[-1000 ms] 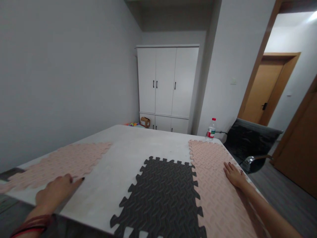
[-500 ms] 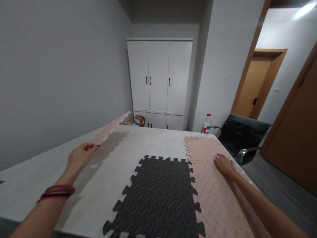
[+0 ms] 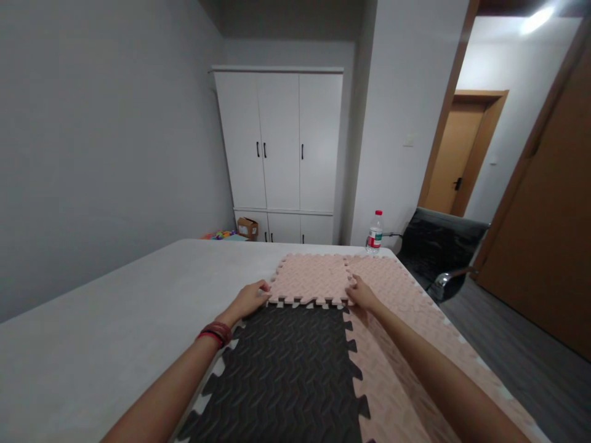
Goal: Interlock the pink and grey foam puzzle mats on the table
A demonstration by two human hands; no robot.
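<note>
A pink foam puzzle tile [image 3: 311, 278] lies flat on the white table [image 3: 138, 320], just beyond the dark grey tile [image 3: 286, 369]. My left hand [image 3: 249, 298] grips its near left corner with curled fingers. My right hand [image 3: 360, 294] pinches its near right corner, where it meets the long pink mat [image 3: 406, 320] along the table's right side. The tile's near teeth sit against the grey tile's far edge.
A water bottle [image 3: 374, 232] stands at the table's far right corner. A black chair [image 3: 438, 258] is beside the table on the right. White cabinets [image 3: 277, 144] fill the back wall, with a small box and toys on the floor. Wooden doors are at right.
My left hand picked the pink tile up from the table's left side, carried it across and laid it beyond the grey tile. My right hand left the pink mat and took the tile's right corner.
</note>
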